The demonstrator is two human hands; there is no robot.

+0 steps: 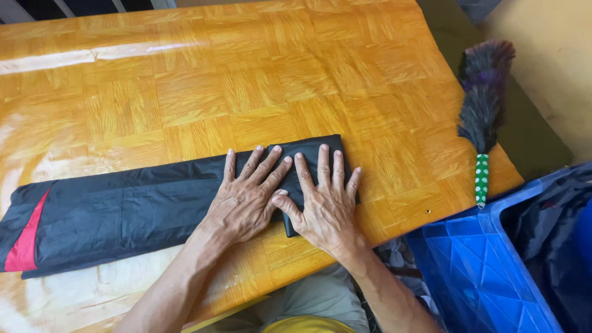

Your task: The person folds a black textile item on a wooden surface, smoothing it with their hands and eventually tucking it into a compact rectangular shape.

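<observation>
A long dark fabric piece [123, 209], folded into a narrow band with a red stripe at its left end, lies across the orange wooden table [216, 80]. Its right end is folded over. My left hand [246, 194] lies flat on that fold, fingers spread. Beside it, my right hand [324, 197] presses flat on the fold's right edge, its thumb touching the left hand.
A feather duster [483, 108] with a green dotted handle lies at the table's right edge. A blue plastic crate [487, 271] holding dark cloth stands at the lower right beside my knees. The floor shows at the upper right.
</observation>
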